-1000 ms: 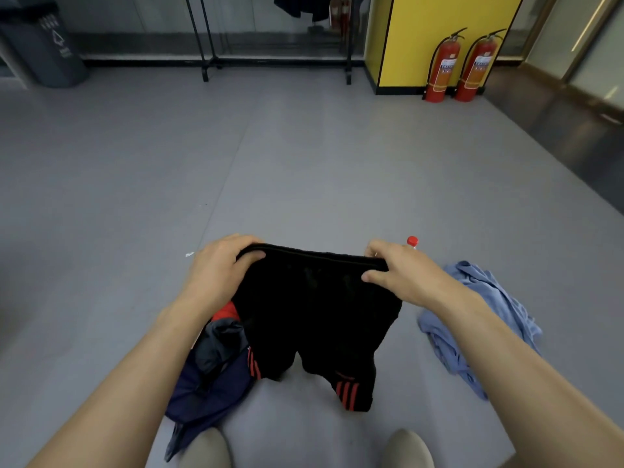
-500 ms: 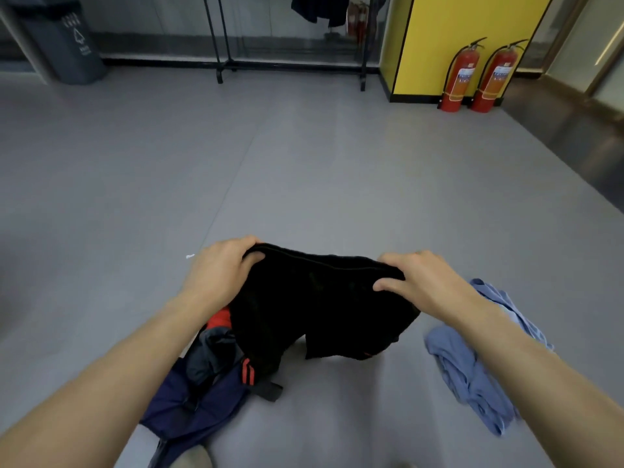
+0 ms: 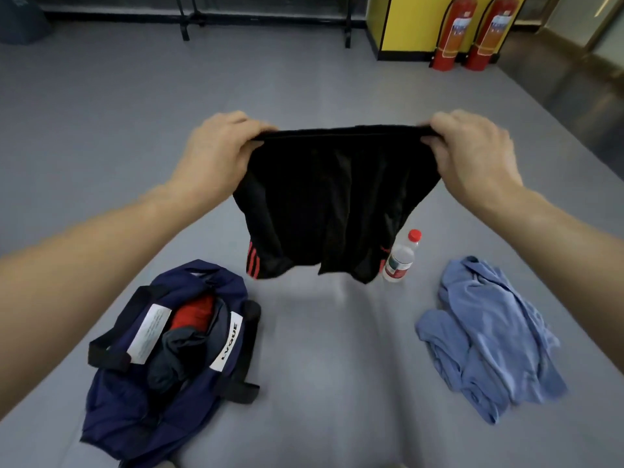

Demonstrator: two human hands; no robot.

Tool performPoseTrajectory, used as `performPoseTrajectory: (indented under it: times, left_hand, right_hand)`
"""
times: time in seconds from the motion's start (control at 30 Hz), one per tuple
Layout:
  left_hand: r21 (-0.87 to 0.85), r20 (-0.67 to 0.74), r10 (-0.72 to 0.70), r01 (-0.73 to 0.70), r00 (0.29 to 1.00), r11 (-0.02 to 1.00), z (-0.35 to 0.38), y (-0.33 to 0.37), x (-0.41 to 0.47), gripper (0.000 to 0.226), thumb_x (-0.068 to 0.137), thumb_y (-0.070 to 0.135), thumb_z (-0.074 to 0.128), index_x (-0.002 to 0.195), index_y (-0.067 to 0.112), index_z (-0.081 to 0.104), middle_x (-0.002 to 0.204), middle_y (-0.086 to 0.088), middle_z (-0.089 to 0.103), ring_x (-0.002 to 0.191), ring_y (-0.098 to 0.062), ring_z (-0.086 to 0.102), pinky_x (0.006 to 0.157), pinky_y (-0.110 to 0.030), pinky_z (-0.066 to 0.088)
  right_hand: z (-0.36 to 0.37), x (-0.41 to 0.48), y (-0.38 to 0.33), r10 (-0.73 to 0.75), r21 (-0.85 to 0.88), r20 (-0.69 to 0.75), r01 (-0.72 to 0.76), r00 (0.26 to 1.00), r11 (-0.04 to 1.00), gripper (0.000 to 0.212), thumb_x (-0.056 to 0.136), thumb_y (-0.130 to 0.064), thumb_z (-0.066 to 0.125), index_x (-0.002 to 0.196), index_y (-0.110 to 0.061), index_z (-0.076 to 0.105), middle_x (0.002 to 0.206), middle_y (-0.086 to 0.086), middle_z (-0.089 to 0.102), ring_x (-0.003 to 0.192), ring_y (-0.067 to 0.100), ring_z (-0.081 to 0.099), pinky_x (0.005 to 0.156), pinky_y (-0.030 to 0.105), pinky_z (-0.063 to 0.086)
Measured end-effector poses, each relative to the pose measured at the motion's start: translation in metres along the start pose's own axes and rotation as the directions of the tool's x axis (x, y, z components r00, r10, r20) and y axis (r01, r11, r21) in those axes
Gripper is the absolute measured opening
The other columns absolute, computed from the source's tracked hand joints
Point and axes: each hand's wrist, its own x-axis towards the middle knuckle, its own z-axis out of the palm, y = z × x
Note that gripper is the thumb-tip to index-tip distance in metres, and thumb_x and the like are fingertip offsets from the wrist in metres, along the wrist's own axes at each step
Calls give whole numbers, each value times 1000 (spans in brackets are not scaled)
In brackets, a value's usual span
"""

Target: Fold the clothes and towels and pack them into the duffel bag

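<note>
Above the floor [image 3: 304,79], I see left hand [image 3: 216,157] and right hand [image 3: 472,153] gripping one pair of shorts [image 3: 331,197]. Below lie one bag [image 3: 135,410], one shirt [image 3: 489,339], one bottle [image 3: 398,261].

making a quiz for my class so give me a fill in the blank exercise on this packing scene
The left hand and right hand hold the black shorts by their ____.
The water bottle has a ____ cap.
The blue shirt lies crumpled on the ____, right of the duffel bag.
Missing words: waistband, red, floor.
</note>
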Motion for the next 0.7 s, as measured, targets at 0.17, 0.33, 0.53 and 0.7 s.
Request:
performPoseTrajectory:
  times: [0.17,0.33,0.53,0.7]
  left_hand:
    - [-12,-12,123,-123,992,992,38,6,-68,41,94,10,47,127,19,68,103,-9,67,84,-33,54,73,-39,42]
    - [-39,227,94,-87,969,995,118,17,-183,47,88,9,54,132,22,66,108,-2,64,86,-27,58,73,-43,50]
    - [62,623,14,-67,782,996,228,28,-326,88,49,-2,84,131,23,66,110,0,67,77,-24,59,63,-36,55]
    - [123,818,-72,-52,571,991,257,46,-411,103,30,-2,88,129,22,68,131,-9,64,85,-27,63,63,-36,58]
  right_hand:
    - [16,-69,7,-18,52,4,18,1000,998,21,98,-19,56,117,-23,66,98,7,65,92,37,58,70,42,49]
    - [99,-192,10,44,146,187,-72,981,987,20,94,-20,66,114,-20,71,105,2,72,93,34,66,68,45,57]
    - [217,-350,0,113,120,504,-198,857,973,34,79,-13,79,112,-21,73,105,-3,71,90,25,69,55,38,58]
    - [251,-458,-24,107,98,634,-217,766,971,27,87,-26,66,113,-25,74,117,-2,68,98,24,67,63,38,60]
